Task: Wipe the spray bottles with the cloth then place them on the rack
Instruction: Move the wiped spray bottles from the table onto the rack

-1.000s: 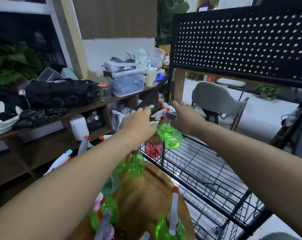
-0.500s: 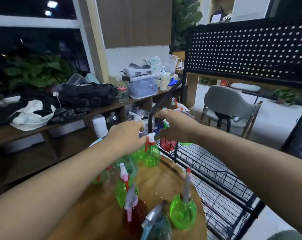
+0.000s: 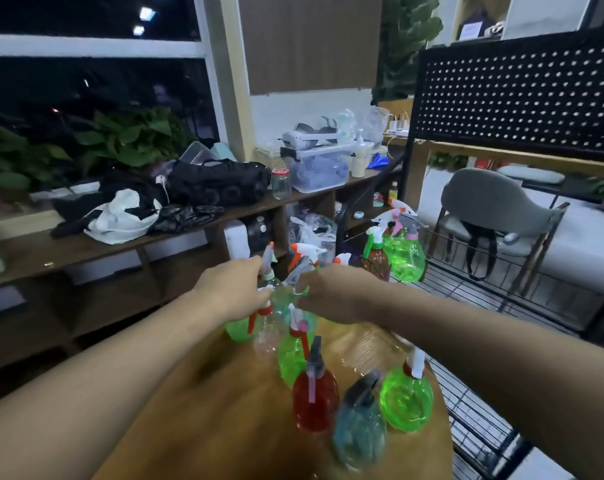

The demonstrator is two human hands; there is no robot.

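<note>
Though maybe three spray bottles (image 3: pixel 406 258) sit on rack (image 3: pixel 467 292), most wait on counter (image 3: pixel 252 438); left hand (image 3: pixel 229 289), right hand (image 3: pixel 331 294) at far cluster (image 3: pixel 283 299), fingers mostly hidden, grip cannot tell; cloth unseen.

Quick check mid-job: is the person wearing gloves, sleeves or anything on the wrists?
No. The left hand and right hand are bare: no gloves, no rings that I can make out. The left forearm and right forearm are uncovered to the frame edge, with no sleeve, watch or band.

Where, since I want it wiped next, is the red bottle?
Head view, lower centre: red bottle stands on the table, just left of the blue bottle.
</note>
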